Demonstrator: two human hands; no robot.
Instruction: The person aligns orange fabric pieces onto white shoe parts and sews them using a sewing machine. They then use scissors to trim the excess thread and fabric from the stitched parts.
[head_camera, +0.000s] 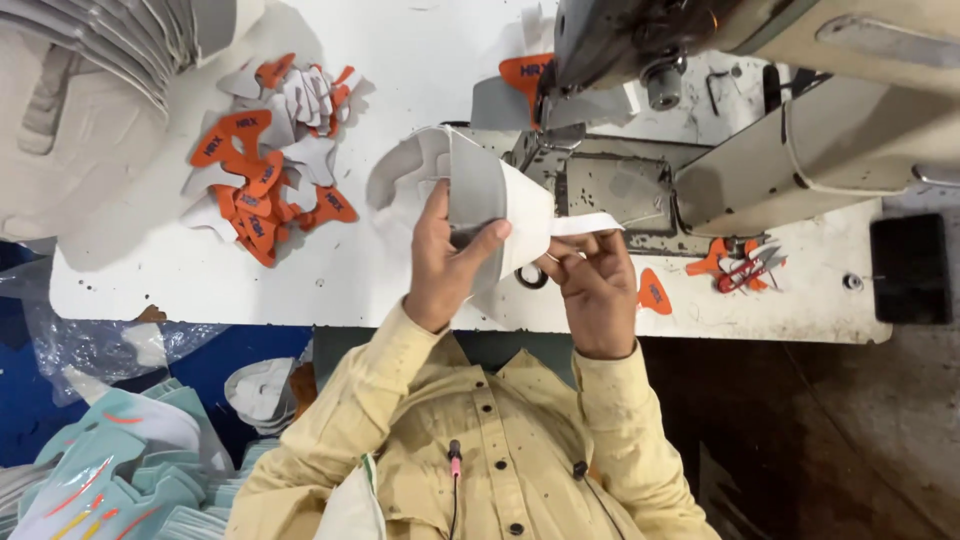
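Observation:
Both hands hold a white and grey fabric shoe-upper piece (480, 185) above the front edge of the white sewing table (330, 270). My left hand (445, 262) grips its grey middle, thumb across the front. My right hand (590, 285) pinches the end of the piece's narrow white strip (585, 224), close to the left hand. The piece curves away towards the sewing machine's metal plate (610, 190). An orange tab (525, 72) lies under the machine head.
The beige sewing machine (800, 130) fills the upper right. A heap of orange and white cut pieces (265, 160) lies left. Orange-handled snips (740, 265) and a single orange piece (653, 293) lie right of my hands. Teal pieces (110, 480) are piled lower left.

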